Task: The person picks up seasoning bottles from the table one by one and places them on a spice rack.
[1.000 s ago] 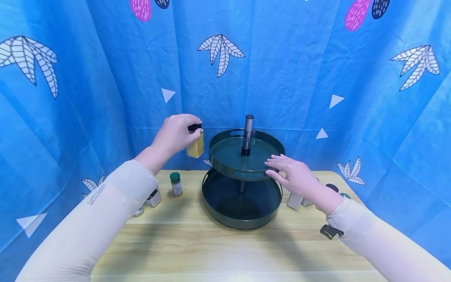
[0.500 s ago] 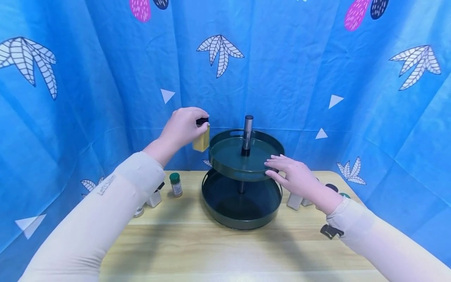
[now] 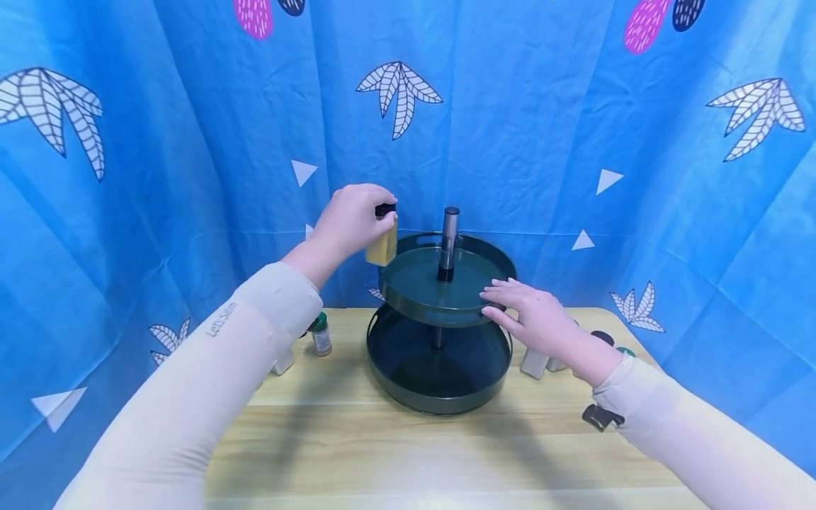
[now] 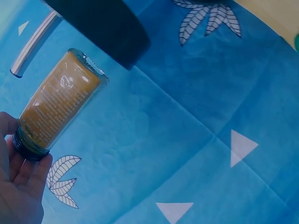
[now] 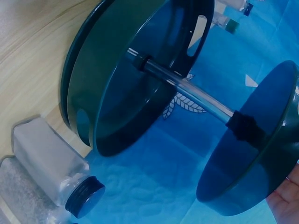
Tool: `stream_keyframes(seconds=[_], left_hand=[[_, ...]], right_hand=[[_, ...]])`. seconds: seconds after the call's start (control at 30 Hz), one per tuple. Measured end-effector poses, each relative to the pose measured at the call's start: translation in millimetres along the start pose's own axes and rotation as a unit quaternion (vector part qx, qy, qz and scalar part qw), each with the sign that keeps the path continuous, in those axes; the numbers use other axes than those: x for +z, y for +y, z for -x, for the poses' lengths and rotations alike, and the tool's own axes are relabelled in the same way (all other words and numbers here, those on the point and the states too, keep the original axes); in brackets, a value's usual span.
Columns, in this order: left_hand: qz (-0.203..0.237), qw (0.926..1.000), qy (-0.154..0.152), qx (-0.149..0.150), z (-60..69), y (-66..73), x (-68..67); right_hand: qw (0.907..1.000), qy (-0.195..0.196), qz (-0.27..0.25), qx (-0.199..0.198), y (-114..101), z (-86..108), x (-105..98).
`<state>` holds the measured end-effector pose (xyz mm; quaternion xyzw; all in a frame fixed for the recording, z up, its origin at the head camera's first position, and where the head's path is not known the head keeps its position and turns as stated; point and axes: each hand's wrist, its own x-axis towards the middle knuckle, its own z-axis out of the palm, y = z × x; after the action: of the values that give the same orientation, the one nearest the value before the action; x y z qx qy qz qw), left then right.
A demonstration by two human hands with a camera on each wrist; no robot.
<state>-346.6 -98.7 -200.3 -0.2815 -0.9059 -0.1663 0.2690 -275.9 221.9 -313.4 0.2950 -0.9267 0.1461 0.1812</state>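
My right hand [image 3: 532,319] is the nearer one, well back from the front edge of the table [image 3: 446,467], and it touches the upper tray [image 3: 433,312] at the front right part of its rim. If I press there too strongly, I think this tray could turn or tilt, because the load comes only on one side. Behind that rim, in the middle of the tray, rises the metal post [image 3: 450,230]; moving my left hand [image 3: 352,221] too far inward could knock against it. The yellow bottle [image 3: 382,248] is at the left edge of the tray, and I cannot tell if it is over the rim or just outside. If I hold it too low, its bottom may hit this rim; and since I hold only its black cap [image 3: 385,210], a loose cap or a weak pinch could let it fall.

As for pose, my right hand is with its back upward, fingers nearly straight, thumb apart from them. Farther away, my left hand is raised, thumb and fingers clamped on the cap, so the bottle hangs below, nearly upright.
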Motion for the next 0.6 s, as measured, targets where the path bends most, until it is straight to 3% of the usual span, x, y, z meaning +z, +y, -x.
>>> stream_keyframes(seconds=[0.27, 0.6], left_hand=[[0.005, 0.9997, 0.013, -0.018, -14.3, 2.6, 7.8], [0.023, 0.9988, 0.017, -0.04, -11.0, -2.1, 29.2]], right_hand=[[1.0, 0.002, 0.003, -0.001, 0, -1.0, 0], [1.0, 0.004, 0.005, -0.003, 0, -0.9, 1]])
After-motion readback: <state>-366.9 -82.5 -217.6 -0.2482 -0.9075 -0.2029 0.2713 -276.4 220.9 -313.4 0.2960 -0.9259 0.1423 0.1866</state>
